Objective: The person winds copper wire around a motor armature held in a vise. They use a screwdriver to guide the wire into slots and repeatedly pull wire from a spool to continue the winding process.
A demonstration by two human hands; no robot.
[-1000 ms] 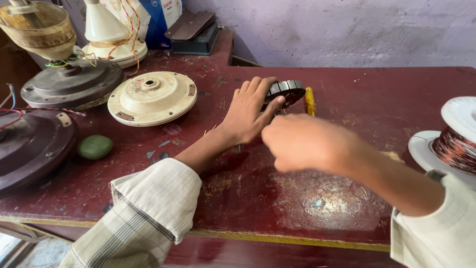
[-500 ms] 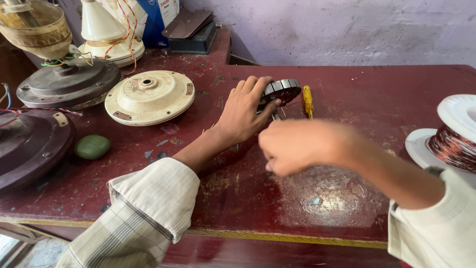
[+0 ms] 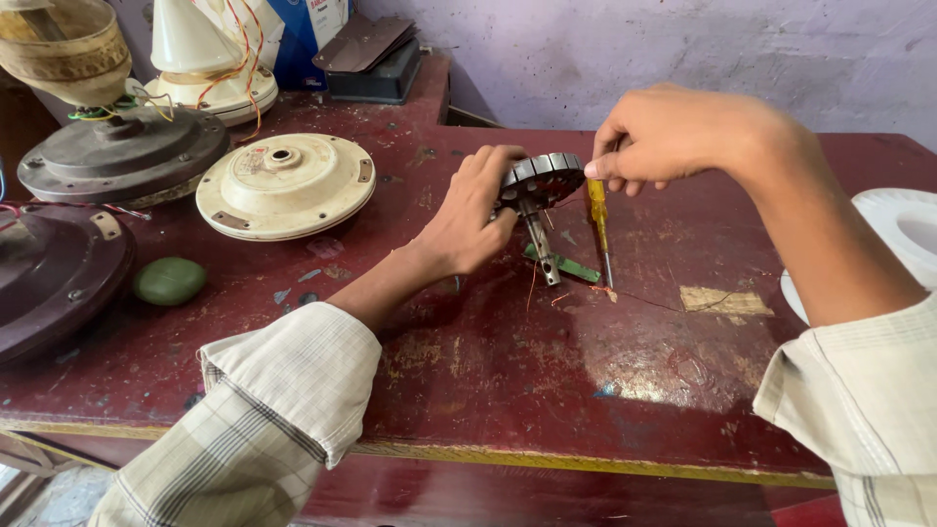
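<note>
My left hand (image 3: 478, 210) grips a round metal motor core with a slotted rim (image 3: 543, 178), tilted up so its steel shaft (image 3: 540, 249) rests on the dark red table (image 3: 547, 371). My right hand (image 3: 673, 132) pinches the top of a yellow-handled screwdriver (image 3: 597, 210), held upright just right of the core, its tip touching the table. A small green strip (image 3: 566, 265) and thin red wire bits lie beside the shaft.
A cream fan cover (image 3: 285, 185) lies left of my left hand. A grey motor housing (image 3: 122, 154), a dark round housing (image 3: 54, 278) and a green oval lump (image 3: 169, 280) sit further left. A white wire spool (image 3: 898, 234) stands at the right edge.
My right hand has lifted from low in front of me up beside the core and now holds the screwdriver upright. The core is tipped up onto its shaft.
</note>
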